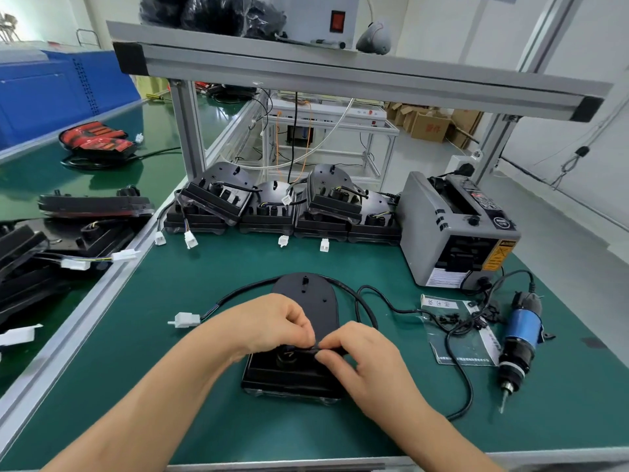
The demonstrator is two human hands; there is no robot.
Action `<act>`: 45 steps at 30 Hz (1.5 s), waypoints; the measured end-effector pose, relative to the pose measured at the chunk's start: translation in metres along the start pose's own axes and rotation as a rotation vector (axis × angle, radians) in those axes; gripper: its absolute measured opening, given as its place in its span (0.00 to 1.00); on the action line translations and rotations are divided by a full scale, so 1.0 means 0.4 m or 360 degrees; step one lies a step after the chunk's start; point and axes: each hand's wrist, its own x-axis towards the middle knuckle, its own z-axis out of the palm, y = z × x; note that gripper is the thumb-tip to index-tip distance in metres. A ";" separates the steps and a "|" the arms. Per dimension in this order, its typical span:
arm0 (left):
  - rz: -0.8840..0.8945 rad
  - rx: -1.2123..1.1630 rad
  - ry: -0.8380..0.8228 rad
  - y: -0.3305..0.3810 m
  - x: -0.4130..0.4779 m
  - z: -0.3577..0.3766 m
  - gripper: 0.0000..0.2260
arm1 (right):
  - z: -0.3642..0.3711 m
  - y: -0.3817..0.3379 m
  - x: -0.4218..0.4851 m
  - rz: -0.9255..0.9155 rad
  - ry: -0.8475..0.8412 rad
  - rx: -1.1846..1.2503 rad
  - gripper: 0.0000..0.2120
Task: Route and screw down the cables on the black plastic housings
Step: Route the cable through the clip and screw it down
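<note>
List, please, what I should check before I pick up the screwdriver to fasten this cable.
1. The housing lies flat on the green mat: ok.
2. The cable is pinched by the left hand and right hand at the housing's base: ok.
3. The cable sits in its groove: cannot tell, the fingers cover it.
4. The electric screwdriver lies within reach on the right: ok.
5. Screws in the parts bag: cannot tell, too small.
6. The white connector lies free: ok.
</note>
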 end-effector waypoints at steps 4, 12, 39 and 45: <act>-0.0033 -0.0073 0.0132 -0.002 0.007 0.031 0.05 | -0.030 0.016 0.015 0.0063 -0.0136 0.0081 0.03; -0.0114 -0.0081 0.0303 -0.009 0.001 0.068 0.05 | -0.177 0.151 0.031 0.0580 0.0287 -0.0038 0.08; -0.0112 -0.0085 0.0313 -0.011 -0.002 0.071 0.07 | -0.224 0.388 0.057 0.0561 -0.0413 -0.1239 0.08; -0.0119 -0.0069 0.0311 -0.013 -0.001 0.070 0.08 | -0.225 0.397 0.045 0.0491 -0.0388 -0.1199 0.07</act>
